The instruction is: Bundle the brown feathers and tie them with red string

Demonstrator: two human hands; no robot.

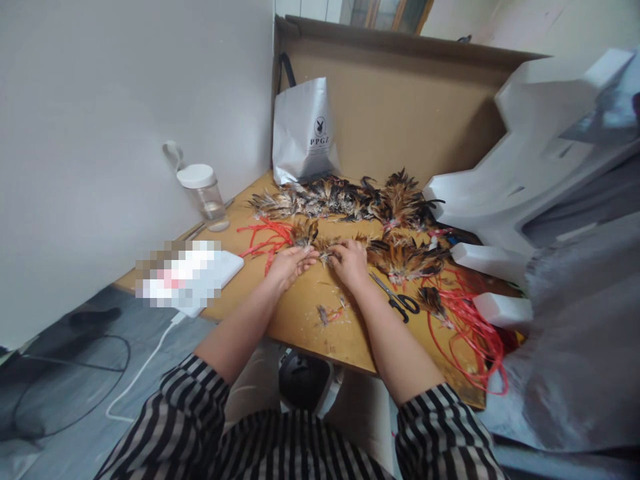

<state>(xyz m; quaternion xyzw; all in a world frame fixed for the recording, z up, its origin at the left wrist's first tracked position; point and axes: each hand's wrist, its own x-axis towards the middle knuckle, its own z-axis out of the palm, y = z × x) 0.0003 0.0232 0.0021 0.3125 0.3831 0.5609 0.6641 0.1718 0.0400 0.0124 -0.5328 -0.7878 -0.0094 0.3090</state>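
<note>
L. hand [293, 265], palm partly turned up, has thumb and fingers drawn together beside a small feather tuft [303, 231]; R. hand [350, 262], palm down w/ fingers curled, meets it from the other side. Whether either is clamped on a feather, can't tell; fingertips hide the spot. The tuft sits just beyond the L. fingertips, near mid-table: dark tips point away from the wearer, long axis running roughly fore-and-aft, quill end toward the hands. Pale feather bits [325, 254] lie btwn the two hands.

Just R. of the R. hand, a bigger feather bundle [400, 259] fans its tips away, pale ends toward the wearer. Scissors [395, 295] lie nr. the R. forearm, blades pointing away and left. Red strips [267, 235] spread L. of the tuft; red strings [475, 327] tangle at table's R. edge. Farther back: a feather row [325, 198], silver "PPGZ" bag [303, 137] upright behind it, lidded bottle [205, 197] at L., all on the wooden table [295, 320].
</note>
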